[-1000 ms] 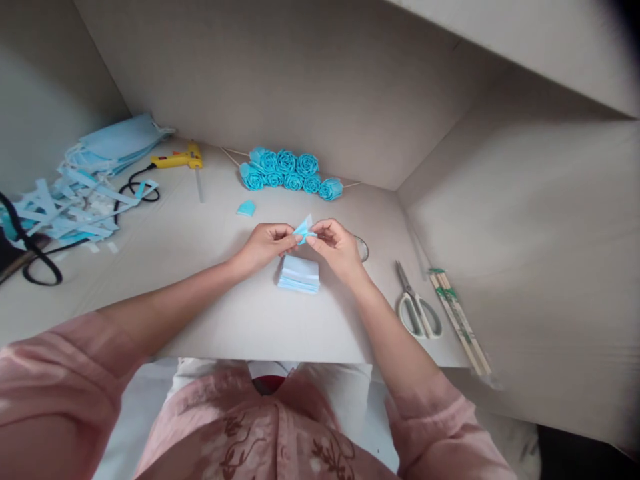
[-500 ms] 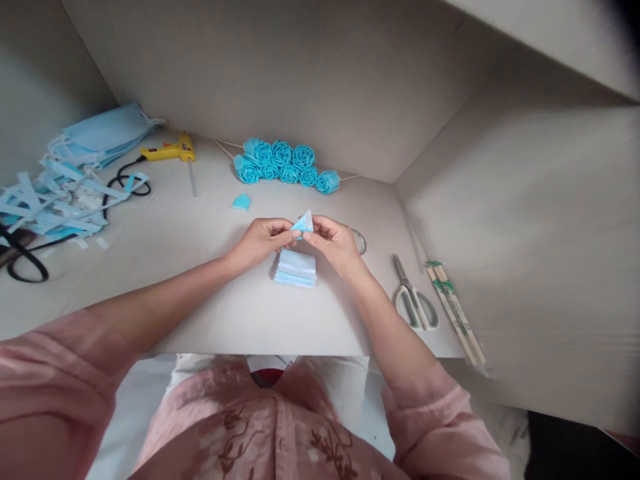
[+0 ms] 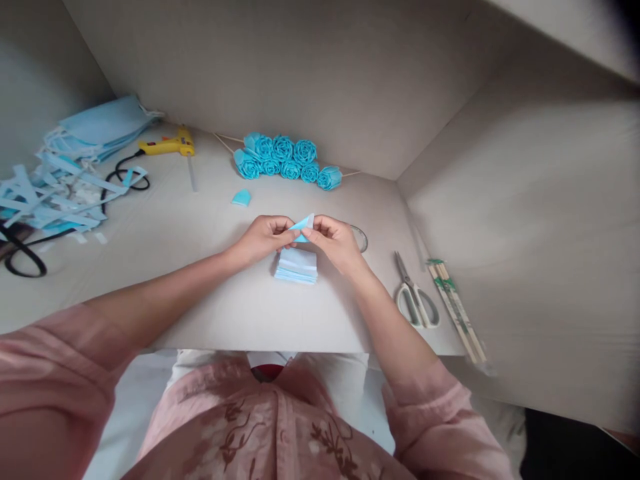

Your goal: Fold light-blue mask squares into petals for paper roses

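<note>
Between my two hands is a small piece of light blue mask fabric [image 3: 304, 227], partly folded, with a paler corner pointing up. My left hand [image 3: 265, 237] pinches its left side between thumb and fingers. On the other side, my right hand [image 3: 336, 243] pinches the right edge, thumb in front. Just below them lies a stack of cut pale blue fabric pieces [image 3: 296, 267] on the table. A single blue petal-shaped piece [image 3: 241, 198] rests up and to the left of my hands.
Blue fabric roses [image 3: 283, 159] on sticks lie along the back wall. A yellow glue gun [image 3: 170, 144], face masks [image 3: 103, 127] and cut strips [image 3: 47, 193] occupy the left. Scissors [image 3: 413, 293], packaged wooden sticks [image 3: 457, 310] and a ring-shaped object [image 3: 362, 237] lie at right.
The fabric piece's upright corner has tipped slightly to the right and lower as my fingers fold it. Both hands keep their pinch; the view has shifted slightly.
</note>
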Demonstrator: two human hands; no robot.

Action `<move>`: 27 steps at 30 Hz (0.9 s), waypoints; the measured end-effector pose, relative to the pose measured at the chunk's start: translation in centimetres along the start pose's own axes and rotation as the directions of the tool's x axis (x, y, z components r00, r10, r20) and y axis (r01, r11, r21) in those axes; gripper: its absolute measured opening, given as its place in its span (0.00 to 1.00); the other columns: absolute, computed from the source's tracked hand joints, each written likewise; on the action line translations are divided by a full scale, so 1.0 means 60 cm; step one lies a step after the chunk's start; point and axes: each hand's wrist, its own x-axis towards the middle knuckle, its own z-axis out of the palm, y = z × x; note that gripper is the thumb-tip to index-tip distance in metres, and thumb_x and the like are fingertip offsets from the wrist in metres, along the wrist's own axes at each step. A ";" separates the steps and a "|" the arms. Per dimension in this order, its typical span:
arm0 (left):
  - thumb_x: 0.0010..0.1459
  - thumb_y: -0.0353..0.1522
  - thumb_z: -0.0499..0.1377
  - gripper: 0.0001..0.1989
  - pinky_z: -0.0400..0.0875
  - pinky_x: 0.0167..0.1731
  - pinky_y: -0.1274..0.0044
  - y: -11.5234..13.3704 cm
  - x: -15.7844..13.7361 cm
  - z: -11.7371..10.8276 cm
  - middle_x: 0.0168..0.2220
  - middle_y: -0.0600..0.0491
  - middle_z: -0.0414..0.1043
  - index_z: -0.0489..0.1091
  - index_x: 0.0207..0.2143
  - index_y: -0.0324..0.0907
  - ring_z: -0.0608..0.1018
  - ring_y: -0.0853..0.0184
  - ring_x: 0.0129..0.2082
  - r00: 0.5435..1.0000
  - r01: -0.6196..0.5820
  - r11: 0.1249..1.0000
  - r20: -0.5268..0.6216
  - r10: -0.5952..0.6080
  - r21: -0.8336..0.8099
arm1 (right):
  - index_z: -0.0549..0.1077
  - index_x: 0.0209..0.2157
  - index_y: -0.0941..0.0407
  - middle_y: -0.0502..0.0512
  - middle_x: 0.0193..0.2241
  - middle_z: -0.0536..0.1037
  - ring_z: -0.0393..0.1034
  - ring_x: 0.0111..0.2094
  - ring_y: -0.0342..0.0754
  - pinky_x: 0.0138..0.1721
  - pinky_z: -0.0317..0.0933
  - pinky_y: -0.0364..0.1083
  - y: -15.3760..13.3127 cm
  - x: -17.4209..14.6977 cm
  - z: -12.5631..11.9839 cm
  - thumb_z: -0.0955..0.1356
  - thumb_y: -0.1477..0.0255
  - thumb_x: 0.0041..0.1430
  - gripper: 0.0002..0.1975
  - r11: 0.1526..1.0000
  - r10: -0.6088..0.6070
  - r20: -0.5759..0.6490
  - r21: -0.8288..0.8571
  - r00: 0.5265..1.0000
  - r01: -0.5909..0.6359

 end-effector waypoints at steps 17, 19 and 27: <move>0.49 0.40 0.62 0.15 0.60 0.21 0.82 -0.006 0.003 0.002 0.19 0.56 0.67 0.66 0.21 0.39 0.67 0.75 0.20 0.998 -0.003 1.000 0.065 0.003 0.008 | 0.76 0.34 0.55 0.46 0.24 0.70 0.64 0.26 0.41 0.31 0.60 0.42 -0.013 -0.003 0.006 0.71 0.65 0.53 0.08 0.995 -0.064 -0.091 -0.083 0.994 0.056; 0.50 0.40 0.62 0.14 0.61 0.22 0.82 -0.006 0.002 0.001 0.20 0.56 0.68 0.67 0.22 0.39 0.68 0.74 0.20 0.997 -0.009 1.000 0.078 0.009 -0.004 | 0.76 0.33 0.55 0.47 0.25 0.72 0.65 0.28 0.42 0.33 0.61 0.42 -0.019 -0.005 0.006 0.71 0.67 0.54 0.07 0.980 -0.119 -0.112 -0.172 0.987 0.099; 0.50 0.42 0.63 0.15 0.63 0.22 0.81 -0.001 -0.001 -0.001 0.21 0.55 0.70 0.69 0.26 0.38 0.69 0.73 0.21 0.995 0.007 0.997 0.101 0.001 -0.078 | 0.78 0.36 0.52 0.51 0.35 0.80 0.73 0.36 0.47 0.43 0.66 0.46 -0.028 -0.012 -0.001 0.67 0.68 0.60 0.07 0.861 -0.322 -0.039 -0.429 0.946 0.275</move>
